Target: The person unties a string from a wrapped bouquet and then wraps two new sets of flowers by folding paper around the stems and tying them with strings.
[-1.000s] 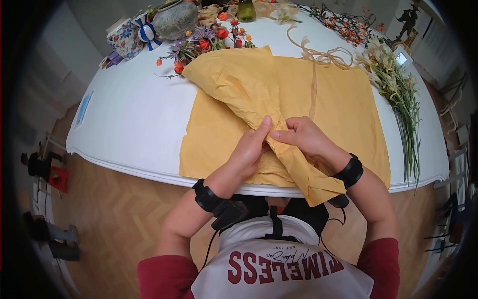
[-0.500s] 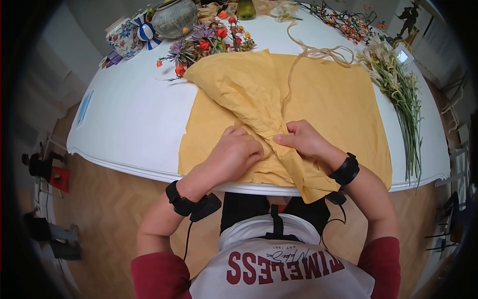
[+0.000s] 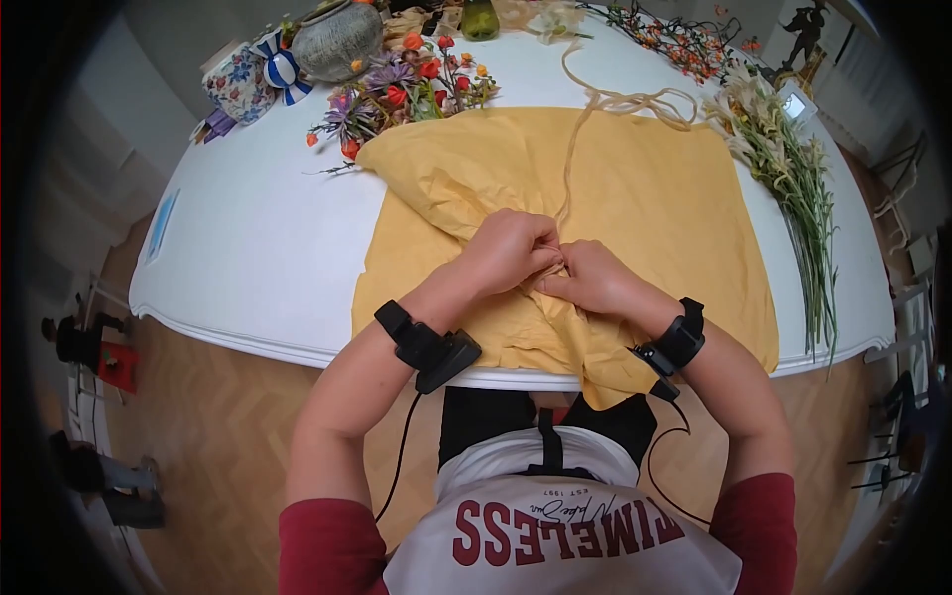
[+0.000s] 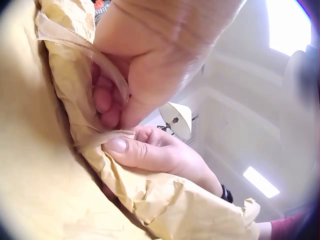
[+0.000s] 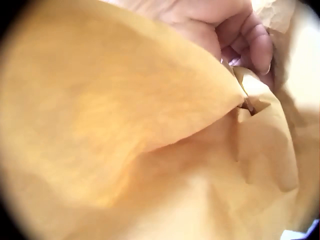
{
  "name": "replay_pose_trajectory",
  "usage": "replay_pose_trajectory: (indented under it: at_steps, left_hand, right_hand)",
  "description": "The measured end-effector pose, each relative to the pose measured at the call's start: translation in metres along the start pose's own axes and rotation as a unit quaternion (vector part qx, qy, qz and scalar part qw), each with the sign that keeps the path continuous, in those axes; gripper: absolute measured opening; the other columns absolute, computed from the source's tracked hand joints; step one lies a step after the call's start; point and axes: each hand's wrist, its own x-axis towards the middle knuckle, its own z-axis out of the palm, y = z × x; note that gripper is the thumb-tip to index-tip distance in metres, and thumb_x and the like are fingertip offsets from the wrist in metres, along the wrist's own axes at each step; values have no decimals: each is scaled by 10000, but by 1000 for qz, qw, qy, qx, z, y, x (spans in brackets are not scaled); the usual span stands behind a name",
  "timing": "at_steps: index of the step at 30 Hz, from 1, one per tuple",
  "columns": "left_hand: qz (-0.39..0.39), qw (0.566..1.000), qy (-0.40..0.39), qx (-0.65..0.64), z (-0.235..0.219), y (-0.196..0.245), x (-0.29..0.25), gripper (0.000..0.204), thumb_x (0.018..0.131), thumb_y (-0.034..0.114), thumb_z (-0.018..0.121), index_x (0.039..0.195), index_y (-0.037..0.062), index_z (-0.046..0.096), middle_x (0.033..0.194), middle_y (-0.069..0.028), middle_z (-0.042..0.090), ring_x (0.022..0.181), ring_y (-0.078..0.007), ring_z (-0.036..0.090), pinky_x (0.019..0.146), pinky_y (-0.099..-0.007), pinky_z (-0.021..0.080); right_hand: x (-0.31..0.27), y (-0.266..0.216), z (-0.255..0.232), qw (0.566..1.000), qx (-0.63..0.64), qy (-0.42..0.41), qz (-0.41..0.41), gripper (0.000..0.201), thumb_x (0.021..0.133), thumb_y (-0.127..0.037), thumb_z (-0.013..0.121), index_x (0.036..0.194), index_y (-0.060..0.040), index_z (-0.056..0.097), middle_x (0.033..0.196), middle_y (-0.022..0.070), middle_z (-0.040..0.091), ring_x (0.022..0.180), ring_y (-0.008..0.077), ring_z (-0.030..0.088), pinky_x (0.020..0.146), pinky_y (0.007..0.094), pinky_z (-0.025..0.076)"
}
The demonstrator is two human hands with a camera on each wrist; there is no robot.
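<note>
The white table (image 3: 258,248) is the largest item and supports the materials. A person stands at its near edge; the shirt (image 3: 565,531) is pale with dark red sleeves.

The yellow paper (image 3: 645,198) lies across the middle of the table. Its left part is folded over and creased; the folds converge at both hands, and a gathered end hangs past the near table edge.

To the right of the paper lies a bunch of long-stemmed pale flowers (image 3: 808,243), stems pointing toward the near edge. Dark branches (image 3: 679,45) with orange tips lie at the far right. Red, orange and purple flowers (image 3: 392,94) lie beyond the far left corner of the paper. Behind them stands a grey pot (image 3: 339,42); a flowered vase (image 3: 238,87) and a blue-and-white striped vase (image 3: 282,67) are positioned to its left.

The right hand (image 3: 590,278) grasps the gathered paper, thumb pressed on the folds. The left hand (image 3: 506,248) is positioned just beside it, fingers curled around the ribbon. A black wrist strap (image 3: 681,339) is fitted on the right arm.

The narrow tan ribbon (image 4: 67,36) runs from loose loops at the far edge of the paper to the left hand.
</note>
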Motion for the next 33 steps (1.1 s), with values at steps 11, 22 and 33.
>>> replay_pose_trajectory:
  at_steps: [11, 22, 33]
  left_hand:
    - [0, 1000, 10, 7, 8, -8, 6, 109, 742, 94, 662, 706, 16, 593, 611, -113, 586, 544, -215, 565, 530, -307, 444]
    - [1, 999, 26, 25, 11, -10, 7, 132, 725, 117, 668, 694, 9, 598, 618, -133, 596, 563, -264, 584, 538, -326, 451]
    - [-81, 990, 9, -114, 6, -15, 6, 120, 809, 103, 604, 783, 10, 532, 619, -94, 570, 512, -171, 520, 513, -296, 427]
  right_hand:
    - [3, -3, -39, 987, -97, -101, 75, 394, 759, -419, 624, 719, -27, 645, 614, 104, 621, 599, 215, 624, 572, 328, 490]
    - [65, 27, -25, 975, -135, 97, 146, 360, 762, -351, 609, 673, -2, 618, 633, 146, 617, 623, 269, 626, 610, 377, 495]
    - [-17, -19, 16, 903, 226, 300, -207, 178, 902, -127, 478, 807, 10, 540, 640, 102, 569, 596, 176, 581, 558, 286, 456]
